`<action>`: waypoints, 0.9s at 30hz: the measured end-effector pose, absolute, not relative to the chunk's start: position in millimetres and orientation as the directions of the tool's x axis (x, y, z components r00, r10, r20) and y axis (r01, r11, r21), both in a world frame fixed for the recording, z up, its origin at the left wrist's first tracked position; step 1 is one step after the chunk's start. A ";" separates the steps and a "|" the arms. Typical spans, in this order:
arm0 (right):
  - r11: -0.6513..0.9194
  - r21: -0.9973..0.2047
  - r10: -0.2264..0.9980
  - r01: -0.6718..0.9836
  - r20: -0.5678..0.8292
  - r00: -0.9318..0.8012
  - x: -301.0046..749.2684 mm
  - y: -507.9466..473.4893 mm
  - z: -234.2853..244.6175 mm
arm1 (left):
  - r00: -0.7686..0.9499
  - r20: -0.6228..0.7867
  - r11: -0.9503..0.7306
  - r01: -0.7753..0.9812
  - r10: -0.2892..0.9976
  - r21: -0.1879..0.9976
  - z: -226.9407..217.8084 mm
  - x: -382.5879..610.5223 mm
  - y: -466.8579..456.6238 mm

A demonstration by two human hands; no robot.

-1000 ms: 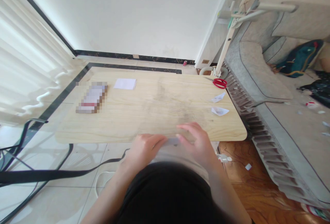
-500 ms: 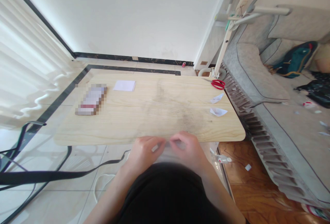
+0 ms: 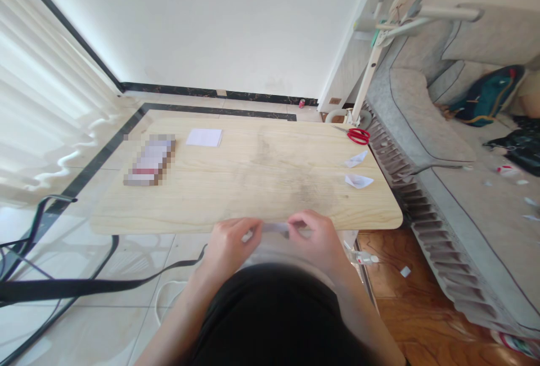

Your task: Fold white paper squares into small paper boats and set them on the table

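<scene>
Between my two hands, at the near edge of the wooden table [image 3: 202, 197], stretches a small folded strip of white paper [image 3: 275, 227]. My left hand [image 3: 237, 242] pinches its left end between thumb and fingers. The right end is pinched by my right hand [image 3: 314, 236]. Two small folded paper pieces lie at the table's right side: one upper piece [image 3: 356, 158] and one lower piece [image 3: 359, 181]. Red-handled scissors [image 3: 358, 136] rest at the far right corner. A stack of white paper sheets [image 3: 204, 137] lies at the back left.
A pixelated box-shaped object [image 3: 148, 161] is on the table's left part. To the right stands a grey sofa [image 3: 422, 118] with a teal backpack [image 3: 485, 99]. A black strap [image 3: 105, 286] crosses at the lower left. A plastic bottle [image 3: 366, 258] lies below the table's right side.
My hands have moved apart, the right one shifting to the right. The paper strip now shows stretched between the fingertips, where before the hands nearly met and hid it.
</scene>
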State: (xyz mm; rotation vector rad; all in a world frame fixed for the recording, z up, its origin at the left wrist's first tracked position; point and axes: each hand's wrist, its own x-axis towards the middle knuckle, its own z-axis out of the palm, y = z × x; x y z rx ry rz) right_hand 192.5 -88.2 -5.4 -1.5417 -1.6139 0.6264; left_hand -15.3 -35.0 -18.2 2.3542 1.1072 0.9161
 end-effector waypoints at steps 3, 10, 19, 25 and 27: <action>0.107 -0.818 0.963 0.566 0.228 0.146 200.5 -86.9 -5.9 | 0.415 0.344 -0.534 0.552 0.842 0.641 -16.4 -18.6 -34.1; 0.045 -0.913 0.979 0.404 0.121 0.165 189.8 -84.0 -7.7 | 0.355 0.158 -0.321 0.467 0.922 0.824 -8.8 -13.4 -38.4; -0.118 -0.977 0.940 0.175 -0.054 0.337 190.4 -80.9 -6.5 | 0.218 -0.059 -0.007 0.291 0.974 0.957 -8.5 -9.5 -39.5; -0.129 -0.991 0.940 0.040 -0.109 0.325 178.2 -80.9 -8.5 | 0.447 -0.241 0.168 0.197 0.862 0.966 -8.6 5.7 -43.1; -0.140 -0.990 0.943 0.011 -0.130 0.307 174.3 -81.1 -11.3 | 0.440 -0.261 0.204 0.172 0.860 0.964 -6.7 8.0 -42.3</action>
